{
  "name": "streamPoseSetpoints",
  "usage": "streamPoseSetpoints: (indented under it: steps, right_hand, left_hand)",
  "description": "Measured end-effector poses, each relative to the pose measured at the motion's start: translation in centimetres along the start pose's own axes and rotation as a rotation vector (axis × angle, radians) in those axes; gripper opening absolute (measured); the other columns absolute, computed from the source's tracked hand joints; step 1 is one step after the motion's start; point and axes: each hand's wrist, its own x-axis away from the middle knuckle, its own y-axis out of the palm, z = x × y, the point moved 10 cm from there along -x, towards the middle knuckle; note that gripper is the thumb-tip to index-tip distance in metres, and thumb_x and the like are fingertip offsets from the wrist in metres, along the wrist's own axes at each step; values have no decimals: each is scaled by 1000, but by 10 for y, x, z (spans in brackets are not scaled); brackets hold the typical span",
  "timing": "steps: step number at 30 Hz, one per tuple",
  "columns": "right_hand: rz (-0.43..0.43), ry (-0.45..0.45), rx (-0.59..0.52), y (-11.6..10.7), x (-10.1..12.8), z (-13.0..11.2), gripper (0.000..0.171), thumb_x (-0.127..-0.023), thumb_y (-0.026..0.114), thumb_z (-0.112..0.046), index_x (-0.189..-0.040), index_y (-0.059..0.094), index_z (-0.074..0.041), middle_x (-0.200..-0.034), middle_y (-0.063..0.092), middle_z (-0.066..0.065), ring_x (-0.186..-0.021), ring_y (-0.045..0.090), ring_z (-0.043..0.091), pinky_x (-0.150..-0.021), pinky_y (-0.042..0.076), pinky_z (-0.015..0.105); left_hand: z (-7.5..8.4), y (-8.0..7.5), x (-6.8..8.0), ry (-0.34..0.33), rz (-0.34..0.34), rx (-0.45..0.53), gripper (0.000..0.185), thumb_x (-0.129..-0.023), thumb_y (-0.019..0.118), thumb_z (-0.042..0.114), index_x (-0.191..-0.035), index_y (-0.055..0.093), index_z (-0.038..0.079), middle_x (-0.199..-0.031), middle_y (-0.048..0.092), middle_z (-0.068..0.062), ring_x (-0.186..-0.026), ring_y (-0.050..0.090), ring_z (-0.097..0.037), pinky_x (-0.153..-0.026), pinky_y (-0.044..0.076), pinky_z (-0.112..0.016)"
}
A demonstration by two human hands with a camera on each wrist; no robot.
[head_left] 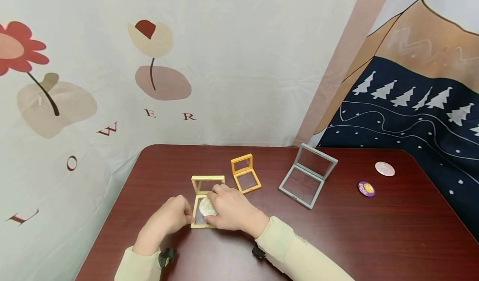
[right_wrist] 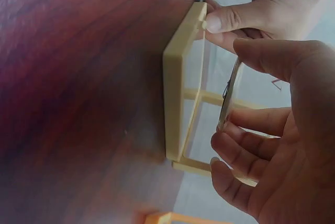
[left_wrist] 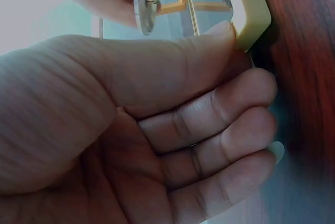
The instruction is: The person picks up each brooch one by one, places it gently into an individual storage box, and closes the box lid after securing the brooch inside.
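Observation:
A pale yellow hinged display frame (head_left: 208, 177) with clear panes stands unfolded on the table, its lid raised at the back. My left hand (head_left: 170, 216) pinches the frame's near left corner; in the left wrist view the thumb presses on the yellow rim (left_wrist: 252, 12). Over the lower pane, my right hand (head_left: 233, 208) holds a round pale badge (head_left: 207, 207) between thumb and fingers. The right wrist view shows the badge (right_wrist: 229, 98) edge-on and tilted, apart from the pane, with a pin on its back. The right hand hides part of the frame's right side.
Behind and to the right stands a smaller orange frame (head_left: 256, 187), unfolded. Farther right is a larger grey frame (head_left: 316, 195), also unfolded. A purple badge (head_left: 366, 188) and a pinkish badge (head_left: 384, 168) lie on the table's right side. A printed cloth (head_left: 239, 65) hangs behind the table.

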Motion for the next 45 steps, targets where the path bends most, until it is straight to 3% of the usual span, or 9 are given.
streamPoseSetpoints:
  steps: [15, 29, 36, 45]
  right_hand:
    - [-66, 22, 67, 19, -6, -3, 39, -84, 83, -47, -101, 72, -14, -94, 59, -4, -84, 54, 12, -67, 46, 24]
    - [-68, 32, 48, 15, -3, -1, 38, -86, 82, -50, -98, 70, -16, -94, 58, -5, -86, 56, 11, -71, 49, 25]
    - [62, 14, -64, -18, 11, 13, 21, -96, 75, -32, -106, 77, -14, -94, 65, -4, -84, 62, 12, -68, 52, 29]
    - [246, 35, -189, -56, 20, 45, 11, -94, 75, -17, -104, 78, -13, -89, 68, -6, -74, 58, 8, -60, 47, 26]
  left_hand:
    - [1, 0, 2, 8, 0, 1, 30, -87, 82, 5, -62, 68, 12, -59, 55, 4, -58, 50, -14, -57, 44, -31]
    - [1, 1, 2, 3, 4, 5, 29, -87, 82, 6, -63, 68, 12, -59, 56, 4, -58, 51, -14, -57, 44, -31]
    - [2, 1, 1, -8, -5, 3, 28, -88, 82, 7, -64, 69, 13, -59, 57, 4, -59, 51, -14, -58, 44, -31]
    - [1, 1, 1, -9, -9, -3, 28, -89, 82, 7, -64, 70, 12, -61, 57, 3, -60, 51, -14, -58, 45, -32]
